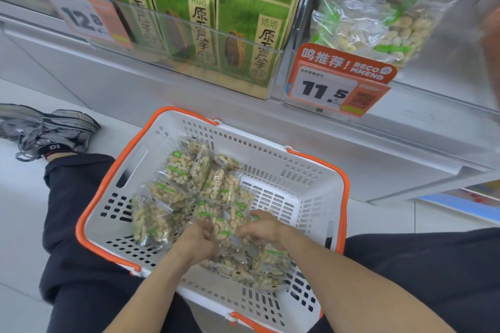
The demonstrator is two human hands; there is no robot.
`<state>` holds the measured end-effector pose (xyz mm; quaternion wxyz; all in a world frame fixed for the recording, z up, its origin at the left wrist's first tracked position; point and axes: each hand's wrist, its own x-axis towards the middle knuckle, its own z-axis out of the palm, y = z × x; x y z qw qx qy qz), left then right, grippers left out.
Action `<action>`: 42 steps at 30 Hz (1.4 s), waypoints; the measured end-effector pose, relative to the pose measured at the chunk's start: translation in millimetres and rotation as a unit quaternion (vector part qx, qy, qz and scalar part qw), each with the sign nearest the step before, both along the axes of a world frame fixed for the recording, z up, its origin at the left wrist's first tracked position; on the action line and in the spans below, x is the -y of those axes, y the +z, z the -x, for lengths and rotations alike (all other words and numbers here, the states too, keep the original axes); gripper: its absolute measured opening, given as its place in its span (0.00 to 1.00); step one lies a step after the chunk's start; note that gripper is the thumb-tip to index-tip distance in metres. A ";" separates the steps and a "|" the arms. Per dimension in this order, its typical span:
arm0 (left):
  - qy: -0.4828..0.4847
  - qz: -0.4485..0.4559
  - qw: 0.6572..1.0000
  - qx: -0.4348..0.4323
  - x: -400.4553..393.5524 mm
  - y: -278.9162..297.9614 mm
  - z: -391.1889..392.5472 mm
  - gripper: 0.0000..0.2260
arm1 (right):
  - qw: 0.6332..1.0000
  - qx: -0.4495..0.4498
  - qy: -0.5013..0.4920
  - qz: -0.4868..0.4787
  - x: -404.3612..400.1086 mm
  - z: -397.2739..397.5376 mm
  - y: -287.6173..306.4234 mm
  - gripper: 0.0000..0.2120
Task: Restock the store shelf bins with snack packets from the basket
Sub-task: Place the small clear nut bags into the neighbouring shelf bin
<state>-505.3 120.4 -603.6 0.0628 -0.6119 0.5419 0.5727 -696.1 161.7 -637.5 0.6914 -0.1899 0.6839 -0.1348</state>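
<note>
Low in the frame, the left hand [200, 238] and right hand [263, 227] both grasp snack packets [173, 192] in the basket [311, 197]. The heap runs from lower right toward upper left; single packets seem to point every way.

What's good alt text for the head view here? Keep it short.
Both hands, left hand and right hand, gather clear peanut packets inside a white basket with orange handles on the floor. Above, a shelf bin holds matching packets behind an 11.5 price tag, beside green boxes.

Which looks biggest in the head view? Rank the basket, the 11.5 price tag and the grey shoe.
1. basket, clearly largest.
2 and 3. 11.5 price tag and grey shoe look alike; the tag sits nearer, so unranked.
</note>
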 end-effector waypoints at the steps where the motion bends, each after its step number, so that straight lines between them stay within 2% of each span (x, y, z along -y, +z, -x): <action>1: -0.013 -0.017 1.000 0.000 -0.9 0.2 0.2 0.19 | 1.000 0.012 0.000 0.002 0.5 -0.1 2.2 0.43; 4: -0.042 -0.064 0.997 -0.003 -0.6 3.2 -2.2 0.13 | 1.000 0.014 0.019 0.018 4.9 -2.2 10.7 0.44; 5: -0.038 -0.082 0.996 -0.011 -0.3 5.7 -3.5 0.15 | 0.999 0.016 0.024 0.023 6.4 -3.0 14.1 0.44; 8: -0.027 -0.099 0.994 -0.050 1.5 15.8 -10.7 0.30 | 0.999 0.017 0.004 0.046 11.8 -4.5 25.4 0.46; 12: 0.047 -0.071 0.986 -0.144 8.7 38.3 -14.7 0.35 | 0.994 0.010 -0.022 0.108 26.0 -2.5 47.4 0.46; 14: 0.098 -0.078 0.969 -0.214 13.2 53.3 -14.8 0.34 | 0.988 0.007 -0.026 0.153 35.0 -1.0 68.5 0.45; 17: 0.197 -0.105 0.920 -0.324 18.0 76.8 -9.3 0.28 | 0.973 -0.023 0.006 0.229 48.1 -0.4 108.9 0.44; 21: 0.273 -0.096 0.866 -0.407 22.0 109.7 4.2 0.22 | 0.938 -0.104 0.118 0.307 55.6 2.0 168.9 0.48; 24: 0.267 -0.039 0.879 -0.393 20.0 131.0 19.2 0.20 | 0.892 -0.197 0.178 0.365 51.2 5.2 207.1 0.51; 28: 0.239 0.033 0.894 -0.377 20.2 151.8 27.8 0.32 | 0.860 -0.254 0.225 0.381 42.0 7.3 254.1 0.53; 30: 0.222 0.060 0.898 -0.374 20.9 161.4 24.9 0.36 | 0.852 -0.258 0.238 0.388 39.3 12.7 273.0 0.50; 34: 0.168 0.129 0.894 -0.396 19.1 185.2 21.0 0.25 | 0.864 -0.202 0.191 0.420 33.7 30.9 300.3 0.31; 37: 0.122 0.170 0.886 -0.414 12.0 208.0 27.7 0.21 | 0.877 -0.166 0.137 0.430 23.6 44.7 305.2 0.26; 40: 0.064 0.218 0.886 -0.405 3.7 227.7 40.3 0.27 | 0.875 -0.098 0.073 0.469 14.0 54.7 306.4 0.23; 42: 0.027 0.262 0.890 -0.373 2.2 239.1 49.2 0.34 | 0.860 -0.100 0.058 0.498 9.9 59.5 310.4 0.23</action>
